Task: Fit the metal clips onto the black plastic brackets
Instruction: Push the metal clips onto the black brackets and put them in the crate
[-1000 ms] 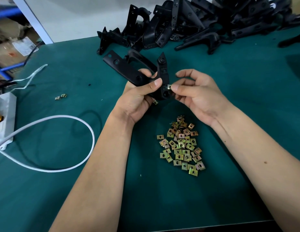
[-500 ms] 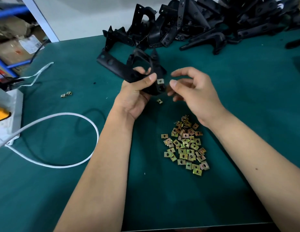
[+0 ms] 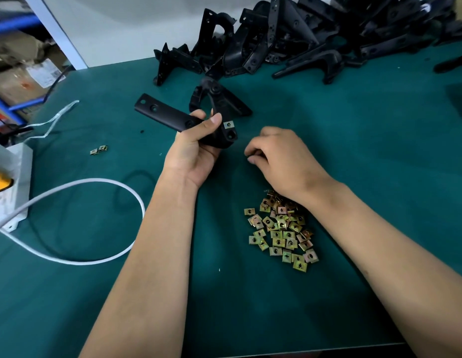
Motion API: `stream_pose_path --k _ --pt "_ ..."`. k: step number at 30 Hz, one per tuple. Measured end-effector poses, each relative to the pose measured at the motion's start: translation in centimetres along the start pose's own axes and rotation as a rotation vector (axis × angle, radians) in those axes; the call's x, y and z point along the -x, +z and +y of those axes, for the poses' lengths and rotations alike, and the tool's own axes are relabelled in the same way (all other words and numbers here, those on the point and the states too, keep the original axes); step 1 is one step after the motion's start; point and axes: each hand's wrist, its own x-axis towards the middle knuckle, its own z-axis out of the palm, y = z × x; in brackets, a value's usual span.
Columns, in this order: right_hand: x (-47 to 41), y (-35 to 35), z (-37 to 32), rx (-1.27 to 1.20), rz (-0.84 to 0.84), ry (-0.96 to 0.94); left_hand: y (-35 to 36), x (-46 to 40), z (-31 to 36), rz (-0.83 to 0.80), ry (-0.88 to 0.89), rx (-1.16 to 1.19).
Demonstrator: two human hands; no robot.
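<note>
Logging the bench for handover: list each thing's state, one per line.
Bracket: held in left hand, one clip fitted.
Right hand: fingers curled down on the mat; contents hidden.
Clip pile: loose.
Bracket heap: jumbled, untouched.
Two clips: loose, far left.
</note>
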Motion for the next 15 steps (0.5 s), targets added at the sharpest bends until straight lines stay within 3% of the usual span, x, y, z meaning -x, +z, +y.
stream_pose_path --k 4,11,15 --pt "0.0 -0.5 1.2 -0.08 0.126 0.093 0.4 0.3 -0.3 -0.041 -0.049 -0.017" --pt "0.3 -0.7 1.0 -0.731 0.201 0.287 0.9 0.7 -0.5 -0.13 -0.036 -0.334" --pt "0.4 -1.1 0.5 -1.015 0.245 0.276 1.4 1.1 -0.8 -0.168 -0.042 -0.408"
